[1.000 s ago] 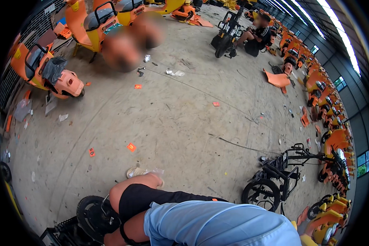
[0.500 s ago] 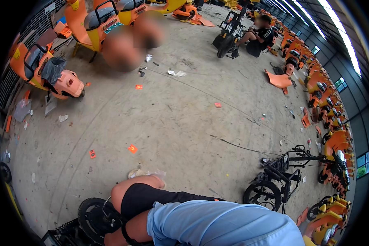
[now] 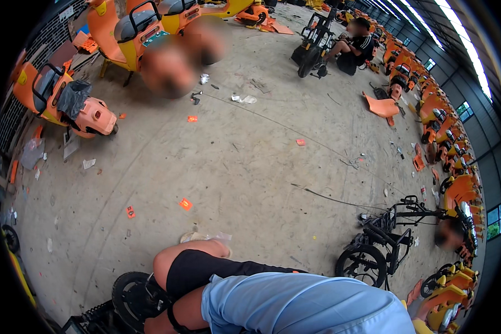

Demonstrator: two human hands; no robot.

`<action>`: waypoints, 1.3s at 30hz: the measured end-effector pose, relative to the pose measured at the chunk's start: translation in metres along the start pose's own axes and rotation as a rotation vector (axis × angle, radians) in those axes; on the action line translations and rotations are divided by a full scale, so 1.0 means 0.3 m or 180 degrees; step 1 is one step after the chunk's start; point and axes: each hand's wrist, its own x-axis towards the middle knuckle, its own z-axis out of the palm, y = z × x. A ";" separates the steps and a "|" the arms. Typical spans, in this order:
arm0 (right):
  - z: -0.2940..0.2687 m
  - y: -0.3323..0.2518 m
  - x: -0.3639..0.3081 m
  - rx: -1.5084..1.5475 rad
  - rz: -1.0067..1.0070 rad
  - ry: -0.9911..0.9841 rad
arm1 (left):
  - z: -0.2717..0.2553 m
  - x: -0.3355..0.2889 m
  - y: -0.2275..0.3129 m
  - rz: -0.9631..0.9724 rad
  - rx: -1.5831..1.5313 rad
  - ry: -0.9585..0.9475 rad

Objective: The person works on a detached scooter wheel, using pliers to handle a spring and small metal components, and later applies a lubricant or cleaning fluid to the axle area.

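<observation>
Neither of my hands shows. My bare arm [image 3: 188,309] comes out of a light blue sleeve [image 3: 295,298] and runs down to the lower edge, where its hand is out of sight. Beside it my bent knee [image 3: 170,261] sticks out of black shorts [image 3: 200,271]. Close to the arm and knee is a black wheel [image 3: 131,298], part of a dark stripped scooter frame [image 3: 89,322] at the lower left. What my hands hold or touch cannot be seen.
To the right stands another bare black scooter frame [image 3: 387,236]. Orange scooters [image 3: 53,97] stand at the upper left, with rows of them along the right. A person [image 3: 357,50] sits beside a black frame [image 3: 312,47]. Orange panels [image 3: 379,104] and scraps [image 3: 186,204] litter the floor.
The whole view has shifted slightly, so the floor and scooters sit a little farther right in it. My arm and knee keep nearly the same pose.
</observation>
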 end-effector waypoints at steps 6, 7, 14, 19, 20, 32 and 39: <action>0.071 0.085 0.001 0.0047 0.0316 -0.0655 | -0.009 -0.009 0.098 0.0123 0.0063 0.0149; 0.113 0.118 -0.030 0.0159 0.0395 -0.0410 | -0.001 -0.011 0.124 0.0253 0.0031 0.0242; -0.040 0.083 0.096 0.0528 0.1230 -0.1233 | -0.122 0.009 0.139 0.0160 0.0150 0.0227; -0.064 0.133 0.122 0.0470 0.1151 -0.1303 | -0.119 0.028 0.155 0.0339 -0.0126 0.0549; -0.064 0.148 0.120 0.0471 0.1152 -0.1301 | -0.127 0.029 0.171 0.0270 -0.0083 0.0442; -0.051 0.227 0.132 0.0427 0.1098 -0.1223 | -0.118 0.047 0.188 0.0548 -0.0412 0.0750; -0.038 0.184 0.097 0.0334 0.1012 -0.1243 | -0.142 0.029 0.257 0.0181 -0.0023 0.0192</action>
